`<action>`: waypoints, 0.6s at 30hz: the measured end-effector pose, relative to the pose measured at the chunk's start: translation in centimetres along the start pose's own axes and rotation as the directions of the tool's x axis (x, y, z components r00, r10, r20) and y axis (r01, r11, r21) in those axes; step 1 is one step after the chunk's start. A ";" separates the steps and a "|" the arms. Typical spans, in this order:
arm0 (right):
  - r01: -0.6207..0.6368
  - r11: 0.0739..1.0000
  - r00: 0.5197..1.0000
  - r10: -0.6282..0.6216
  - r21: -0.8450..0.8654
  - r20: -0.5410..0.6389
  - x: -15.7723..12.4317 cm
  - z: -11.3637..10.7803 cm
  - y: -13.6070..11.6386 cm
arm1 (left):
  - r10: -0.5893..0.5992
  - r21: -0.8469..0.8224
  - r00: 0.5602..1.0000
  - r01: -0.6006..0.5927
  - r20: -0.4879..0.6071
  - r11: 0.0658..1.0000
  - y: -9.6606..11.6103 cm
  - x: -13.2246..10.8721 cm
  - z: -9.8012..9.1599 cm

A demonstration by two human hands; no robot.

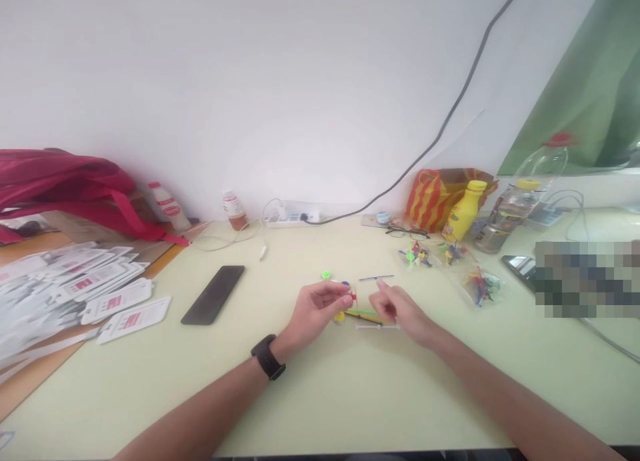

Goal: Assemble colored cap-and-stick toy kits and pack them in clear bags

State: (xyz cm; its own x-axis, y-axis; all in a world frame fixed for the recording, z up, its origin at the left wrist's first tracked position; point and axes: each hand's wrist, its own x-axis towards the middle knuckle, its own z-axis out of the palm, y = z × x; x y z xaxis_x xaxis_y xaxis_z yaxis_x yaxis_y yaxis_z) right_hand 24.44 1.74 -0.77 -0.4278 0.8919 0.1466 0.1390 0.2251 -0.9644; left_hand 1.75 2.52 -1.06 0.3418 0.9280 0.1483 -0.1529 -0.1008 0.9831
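My left hand (pixel 316 308) is closed in a pinch, thumb and forefinger meeting on a small red plastic piece (pixel 353 297). Facing it, my right hand (pixel 403 309) has its fingers curled in with the thumb on top; whatever they grip is hidden. Small toy parts lie around and under both hands: a bright green round piece (pixel 326 274), a thin blue rod (pixel 370 278), a yellow round piece (pixel 339 317) and a pale thin rod (pixel 367 327). Yellow, green and dark strips show partly between the hands.
A black phone (pixel 213 295) lies left of my hands, near a pile of white badges (pixel 117 301). Right of them are bags of colourful small parts (pixel 481 288), glasses (pixel 407 233), a yellow bottle (pixel 465 211) and large clear bottles. A power strip (pixel 293 220) sits along the wall.
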 end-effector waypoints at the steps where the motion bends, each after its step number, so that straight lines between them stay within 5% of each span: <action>1: 0.010 1.000 1.000 -0.010 0.013 -0.016 0.1 -0.3 -0.1 | -0.003 -0.002 1.000 0.003 -0.002 1.000 0.0 0.0 0.0; 7: 0.066 0.985 0.995 -0.052 0.160 -0.089 0.4 0.1 -0.3 | -0.004 0.015 1.000 0.004 0.004 1.000 0.2 0.0 0.2; 18: 0.089 0.995 0.992 -0.084 0.044 -0.092 0.4 1.2 0.2 | -0.013 0.006 0.997 0.013 0.069 1.000 0.1 0.2 0.2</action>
State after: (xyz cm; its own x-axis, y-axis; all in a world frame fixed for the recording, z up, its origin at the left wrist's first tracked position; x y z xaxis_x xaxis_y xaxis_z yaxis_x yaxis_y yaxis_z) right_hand 23.18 1.69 -1.13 -0.3544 0.9019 0.2470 0.0613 0.2860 -0.9563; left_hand 2.00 2.58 -0.86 0.4073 0.9021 0.1423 -0.1426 -0.0911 0.9856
